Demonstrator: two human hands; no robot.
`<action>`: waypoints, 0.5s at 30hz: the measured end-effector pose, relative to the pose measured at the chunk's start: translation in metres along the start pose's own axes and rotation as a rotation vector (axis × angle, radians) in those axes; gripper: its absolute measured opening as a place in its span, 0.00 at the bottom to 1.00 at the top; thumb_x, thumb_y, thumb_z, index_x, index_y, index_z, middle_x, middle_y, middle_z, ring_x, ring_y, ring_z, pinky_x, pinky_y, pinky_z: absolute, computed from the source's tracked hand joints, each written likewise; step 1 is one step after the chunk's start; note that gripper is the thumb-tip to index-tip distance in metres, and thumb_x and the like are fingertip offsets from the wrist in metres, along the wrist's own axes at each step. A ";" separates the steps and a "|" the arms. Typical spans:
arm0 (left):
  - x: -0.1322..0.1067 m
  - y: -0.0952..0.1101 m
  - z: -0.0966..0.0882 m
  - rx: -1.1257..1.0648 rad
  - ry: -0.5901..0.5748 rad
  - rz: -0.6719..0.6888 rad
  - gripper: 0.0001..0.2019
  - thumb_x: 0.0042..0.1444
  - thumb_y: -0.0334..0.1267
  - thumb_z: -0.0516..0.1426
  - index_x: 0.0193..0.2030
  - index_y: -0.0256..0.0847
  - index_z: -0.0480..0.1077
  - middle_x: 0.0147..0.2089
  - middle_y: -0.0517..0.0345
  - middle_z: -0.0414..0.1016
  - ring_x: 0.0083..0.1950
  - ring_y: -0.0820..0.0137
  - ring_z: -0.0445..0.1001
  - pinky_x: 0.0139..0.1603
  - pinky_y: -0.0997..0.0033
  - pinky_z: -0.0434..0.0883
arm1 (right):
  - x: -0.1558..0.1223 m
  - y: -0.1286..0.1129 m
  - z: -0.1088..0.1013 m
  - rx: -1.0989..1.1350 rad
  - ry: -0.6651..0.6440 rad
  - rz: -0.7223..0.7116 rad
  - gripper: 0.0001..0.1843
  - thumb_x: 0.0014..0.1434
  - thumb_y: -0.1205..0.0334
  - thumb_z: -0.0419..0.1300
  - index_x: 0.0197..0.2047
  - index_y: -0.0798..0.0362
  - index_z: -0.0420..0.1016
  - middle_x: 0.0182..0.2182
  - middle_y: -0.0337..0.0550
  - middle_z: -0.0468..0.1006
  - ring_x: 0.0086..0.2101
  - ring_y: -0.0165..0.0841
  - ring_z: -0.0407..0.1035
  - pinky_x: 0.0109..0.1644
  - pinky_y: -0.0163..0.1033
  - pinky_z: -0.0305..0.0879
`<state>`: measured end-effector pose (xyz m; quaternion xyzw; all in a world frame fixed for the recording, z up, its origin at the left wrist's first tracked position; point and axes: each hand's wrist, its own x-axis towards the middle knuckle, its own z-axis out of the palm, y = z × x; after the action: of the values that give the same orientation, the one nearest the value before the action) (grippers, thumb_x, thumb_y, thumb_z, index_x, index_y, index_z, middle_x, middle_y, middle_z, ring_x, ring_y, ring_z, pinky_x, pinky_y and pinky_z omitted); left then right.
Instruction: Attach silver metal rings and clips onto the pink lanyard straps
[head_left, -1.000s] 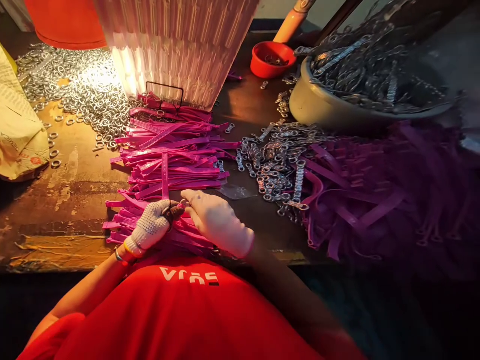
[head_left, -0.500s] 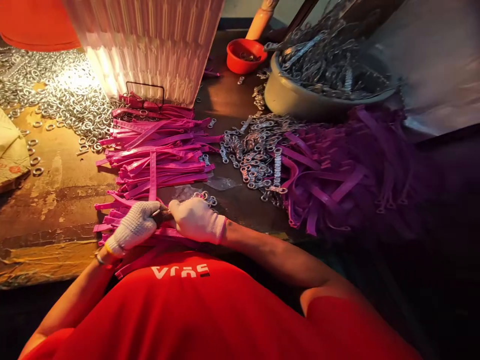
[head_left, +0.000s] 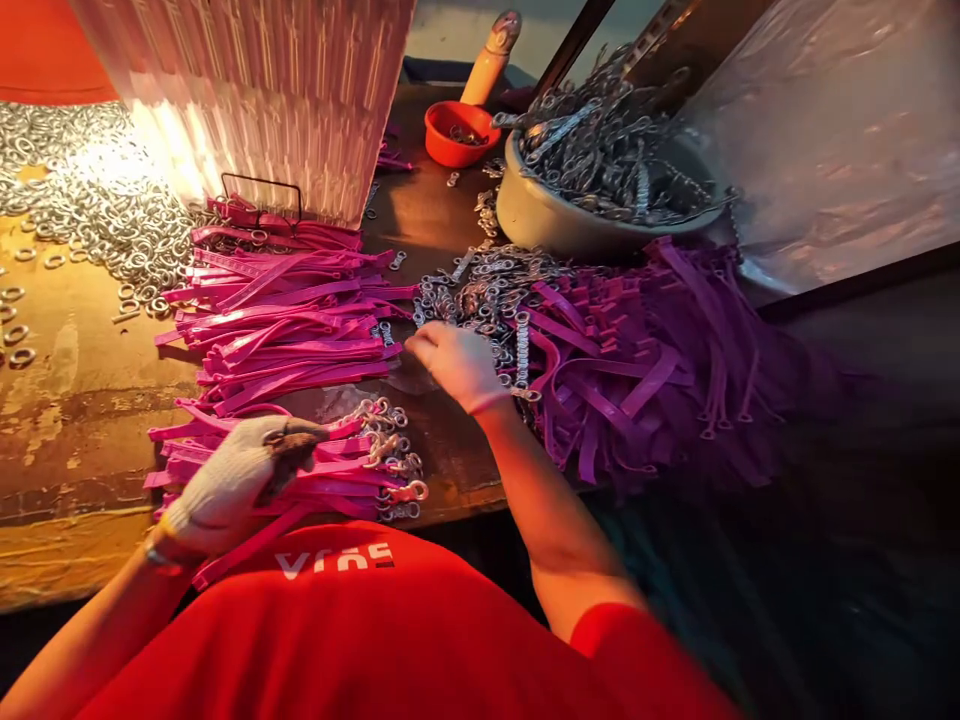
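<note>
My gloved left hand (head_left: 236,480) rests near the table's front edge, fingers curled round a pink strap (head_left: 247,545) that trails toward my red shirt. Just right of it lies a bundle of pink straps with metal clasps on their ends (head_left: 367,462). My gloved right hand (head_left: 454,362) reaches out over the heap of loose metal clasps (head_left: 487,295), fingers bent down onto them; what they hold, if anything, is hidden. A larger stack of pink straps (head_left: 289,325) lies beyond my left hand.
A purple strap pile (head_left: 645,360) spreads at the right. Behind it stands a bowl heaped with metal parts (head_left: 547,215) and a small red cup (head_left: 450,135). Silver rings (head_left: 90,200) cover the far left. A tall ribbed white block (head_left: 255,90) stands at the back.
My right hand has left my left hand and moved forward and right to the clasp heap. The left hand stays by the front edge on the strap. The view has swung right.
</note>
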<state>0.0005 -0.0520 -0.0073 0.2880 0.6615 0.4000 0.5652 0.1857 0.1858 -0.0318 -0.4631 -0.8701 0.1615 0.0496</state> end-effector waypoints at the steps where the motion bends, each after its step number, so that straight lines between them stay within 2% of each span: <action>1: 0.009 0.002 0.012 -0.033 -0.059 -0.014 0.22 0.59 0.54 0.61 0.50 0.38 0.79 0.28 0.57 0.72 0.21 0.77 0.58 0.19 0.77 0.53 | 0.019 0.005 0.007 -0.059 0.038 0.120 0.15 0.69 0.55 0.58 0.47 0.56 0.80 0.40 0.54 0.83 0.40 0.41 0.75 0.42 0.40 0.63; 4: 0.032 0.007 0.033 -0.046 -0.170 0.005 0.22 0.61 0.52 0.59 0.52 0.36 0.78 0.27 0.58 0.70 0.21 0.78 0.57 0.20 0.78 0.53 | 0.061 0.016 0.034 -0.125 0.071 0.273 0.17 0.65 0.64 0.58 0.56 0.59 0.75 0.47 0.58 0.81 0.46 0.45 0.75 0.45 0.41 0.64; 7: 0.041 0.009 0.035 0.035 -0.173 0.046 0.22 0.63 0.51 0.57 0.55 0.37 0.78 0.29 0.59 0.70 0.22 0.79 0.57 0.21 0.79 0.54 | 0.068 0.025 0.050 0.008 0.085 0.232 0.17 0.64 0.68 0.55 0.54 0.57 0.76 0.47 0.57 0.81 0.46 0.44 0.74 0.48 0.43 0.65; 10: 0.041 0.007 0.029 0.120 -0.169 0.072 0.22 0.63 0.52 0.57 0.52 0.37 0.79 0.29 0.59 0.70 0.24 0.79 0.56 0.22 0.78 0.54 | 0.041 0.025 0.045 0.152 0.217 0.094 0.12 0.63 0.67 0.54 0.44 0.55 0.78 0.44 0.54 0.80 0.47 0.44 0.72 0.54 0.46 0.65; 12: 0.042 0.004 0.027 0.176 -0.178 0.096 0.20 0.63 0.51 0.57 0.48 0.36 0.80 0.28 0.59 0.70 0.25 0.78 0.58 0.23 0.78 0.55 | 0.009 0.012 0.034 0.329 0.274 -0.092 0.11 0.64 0.65 0.54 0.43 0.53 0.77 0.43 0.50 0.80 0.47 0.42 0.72 0.55 0.46 0.67; 15: 0.047 -0.001 0.027 0.219 -0.198 0.178 0.15 0.61 0.44 0.56 0.42 0.35 0.79 0.32 0.57 0.73 0.29 0.75 0.63 0.27 0.76 0.60 | -0.039 -0.027 0.021 0.593 0.121 -0.475 0.12 0.67 0.64 0.55 0.51 0.47 0.75 0.44 0.43 0.80 0.44 0.37 0.74 0.53 0.43 0.70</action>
<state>0.0174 -0.0074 -0.0333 0.4432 0.6140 0.3436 0.5554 0.1815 0.1344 -0.0399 -0.2231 -0.8642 0.3622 0.2687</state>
